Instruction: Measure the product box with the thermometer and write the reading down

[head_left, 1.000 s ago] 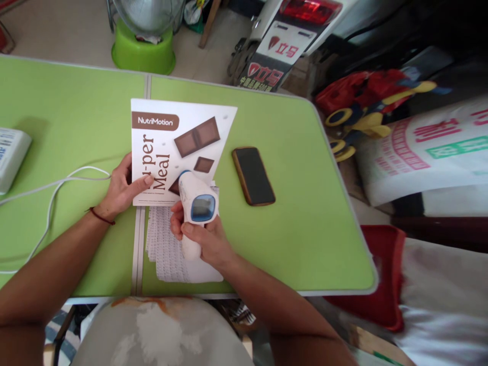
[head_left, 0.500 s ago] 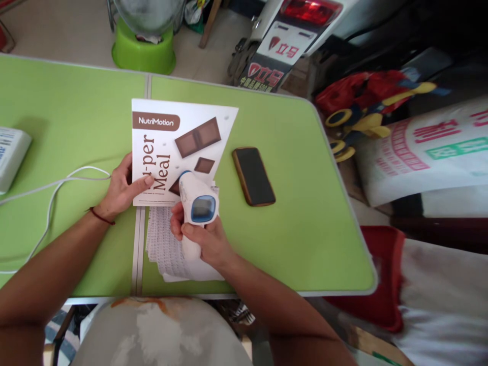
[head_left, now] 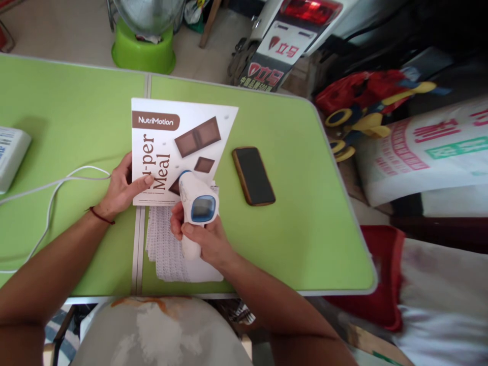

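My left hand (head_left: 127,183) grips the left edge of a white box (head_left: 160,147) printed "NutriMotion" and "Meal" with chocolate pieces, its thumb lying on the front. My right hand (head_left: 208,239) is wrapped round the handle of a white infrared thermometer (head_left: 194,195) with a blue-rimmed screen facing me. The thermometer's front end overlaps the lower right of the box; whether they touch I cannot tell. Beneath both hands lies a stack of printed paper sheets (head_left: 165,254), partly covered by the box and my right hand.
A smartphone (head_left: 254,176) in a brown case lies right of the box on the green folding table (head_left: 305,229). White cables (head_left: 57,185) and a white device (head_left: 11,157) are at the left. Beyond the table stand a green stool (head_left: 143,51) and a scooter (head_left: 282,48).
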